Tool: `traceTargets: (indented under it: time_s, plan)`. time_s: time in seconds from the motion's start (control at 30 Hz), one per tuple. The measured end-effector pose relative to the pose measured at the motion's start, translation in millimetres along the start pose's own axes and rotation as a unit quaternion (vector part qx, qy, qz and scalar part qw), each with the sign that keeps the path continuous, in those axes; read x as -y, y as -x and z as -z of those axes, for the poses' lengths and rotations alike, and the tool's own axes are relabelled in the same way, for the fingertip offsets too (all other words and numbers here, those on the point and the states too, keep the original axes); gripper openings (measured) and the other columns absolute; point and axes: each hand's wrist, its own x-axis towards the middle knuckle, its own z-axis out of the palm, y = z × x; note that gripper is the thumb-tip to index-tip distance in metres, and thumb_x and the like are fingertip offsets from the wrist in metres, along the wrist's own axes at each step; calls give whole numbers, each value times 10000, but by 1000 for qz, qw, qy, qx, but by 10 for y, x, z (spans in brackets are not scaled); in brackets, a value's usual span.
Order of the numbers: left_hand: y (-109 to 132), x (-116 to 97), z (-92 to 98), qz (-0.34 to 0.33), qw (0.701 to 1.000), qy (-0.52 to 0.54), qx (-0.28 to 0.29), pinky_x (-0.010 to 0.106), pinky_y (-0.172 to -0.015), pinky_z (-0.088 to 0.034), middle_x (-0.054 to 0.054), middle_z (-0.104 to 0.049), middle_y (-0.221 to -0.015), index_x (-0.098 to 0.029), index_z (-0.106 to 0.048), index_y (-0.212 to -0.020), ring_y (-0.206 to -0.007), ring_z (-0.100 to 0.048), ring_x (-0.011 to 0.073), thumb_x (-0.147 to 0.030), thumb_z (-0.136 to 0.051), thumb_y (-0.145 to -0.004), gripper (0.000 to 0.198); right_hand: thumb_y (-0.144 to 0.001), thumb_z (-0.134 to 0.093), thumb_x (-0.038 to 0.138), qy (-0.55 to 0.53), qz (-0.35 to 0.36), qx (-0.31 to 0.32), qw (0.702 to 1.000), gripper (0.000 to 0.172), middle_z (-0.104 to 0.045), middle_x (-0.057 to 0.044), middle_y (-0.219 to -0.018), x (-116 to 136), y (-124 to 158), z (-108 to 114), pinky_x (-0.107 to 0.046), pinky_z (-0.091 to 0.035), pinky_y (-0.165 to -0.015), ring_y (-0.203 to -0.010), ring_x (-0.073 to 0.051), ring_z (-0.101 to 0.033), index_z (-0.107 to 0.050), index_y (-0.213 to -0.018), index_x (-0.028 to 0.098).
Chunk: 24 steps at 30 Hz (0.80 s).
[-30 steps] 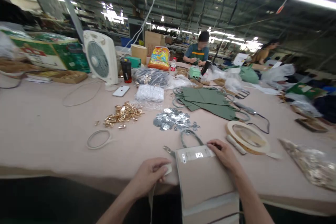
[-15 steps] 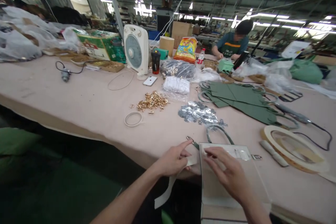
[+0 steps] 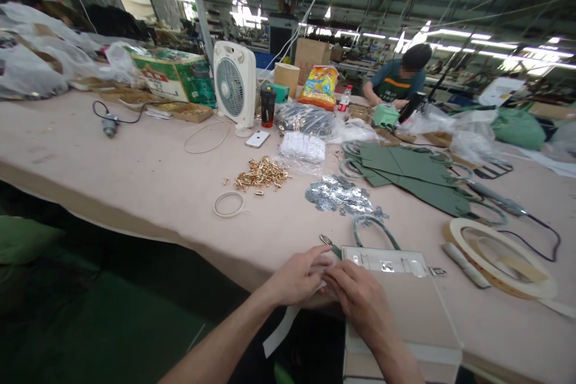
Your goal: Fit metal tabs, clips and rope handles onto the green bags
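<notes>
My left hand [image 3: 297,276] and my right hand [image 3: 357,300] meet at the table's front edge, fingers pinched together on a white paper strip [image 3: 281,331] that hangs below the edge. Just right of them lies a pale grey bag panel [image 3: 405,306] with a clear plastic strip and small metal fittings along its top, and a dark green handle [image 3: 373,228] looping up from it. A metal clasp [image 3: 327,242] sticks out at the panel's left corner, beside my fingers.
Gold buckles [image 3: 261,173], a heap of silver plates [image 3: 337,195], a tape ring [image 3: 228,204], a large tape roll [image 3: 501,249], green panels [image 3: 405,168], a fan [image 3: 234,84] and a phone [image 3: 257,138] lie on the table. A person [image 3: 400,78] works at the far side.
My right hand has moved left off the panel's top edge to meet the left hand on the strip. The view turned left between the first frame and the second.
</notes>
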Motion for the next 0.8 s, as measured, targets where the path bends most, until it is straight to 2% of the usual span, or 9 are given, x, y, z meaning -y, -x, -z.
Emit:
traceTargets:
  time_s: [0.07,0.13,0.17,0.23,0.3,0.43,0.53,0.67,0.8]
  plan:
    - [-2,-44,13,-13,1000,-19,-12,348,-945,-567,114,-705,-1323,-198,-620,-1380,-1185,-680,262,-184,-589,-893,488,-1067,-533,311,-3,-1,0,1000,194,-677,-66,-930,13,-5,39,-379,-492,-783,-856,-247,-639,-727,-1064,299]
    - [1,-89,15,-15,999,-51,-13,324,-917,-555,97,-758,-1147,-178,-740,-1150,-1073,-704,251,-267,-618,-920,275,-1068,-519,294,-18,-11,-4,1000,185,-668,-67,-950,7,-6,78,-388,-495,-797,-873,-252,-634,-704,-1067,290]
    - [4,-105,10,-8,998,-55,-9,310,-870,-556,86,-767,-1048,-169,-763,-1060,-979,-715,238,-312,-621,-934,238,-1067,-513,287,-30,-16,-5,999,178,-662,-67,-962,-1,-4,95,-391,-497,-801,-885,-254,-631,-690,-1066,287]
    - [12,-121,-9,15,999,-39,0,281,-758,-550,68,-757,-926,-157,-775,-985,-822,-709,209,-391,-620,-948,283,-1068,-501,276,-61,-25,-3,998,167,-647,-66,-968,-17,6,119,-394,-501,-803,-898,-256,-623,-667,-1050,281]
    - [22,-120,-30,36,999,-12,11,252,-671,-526,52,-744,-879,-154,-779,-1006,-718,-691,181,-440,-624,-948,331,-1072,-485,265,-93,-30,0,995,168,-626,-63,-963,-22,20,132,-394,-506,-812,-906,-253,-615,-648,-1031,277]
    - [36,-132,-38,48,999,-4,16,217,-592,-464,27,-700,-770,-143,-785,-993,-602,-618,136,-476,-644,-935,366,-1062,-479,215,-140,-30,-19,990,166,-609,-75,-1045,14,46,156,-385,-525,-862,-977,-245,-612,-635,-1041,266]
    - [23,-141,-22,48,999,-14,20,206,-556,-421,6,-651,-724,-142,-776,-942,-571,-551,115,-485,-645,-932,367,-1043,-515,185,-143,-19,-30,989,135,-637,-65,-1029,34,46,172,-386,-529,-862,-967,-241,-613,-627,-1040,260]
    - [-38,-87,-5,58,998,-14,28,206,-540,-387,-6,-611,-714,-144,-739,-890,-573,-520,109,-544,-631,-928,416,-1033,-521,183,-117,-14,-52,992,123,-663,-53,-946,34,31,146,-387,-527,-788,-897,-244,-616,-616,-1013,259]
    - [-98,-24,15,77,996,30,-21,205,-511,-341,-24,-555,-652,-146,-691,-861,-541,-466,100,-616,-654,-890,473,-1025,-495,168,-116,54,-121,984,168,-674,-58,-941,108,69,110,-396,-534,-770,-877,-248,-629,-615,-1056,282]
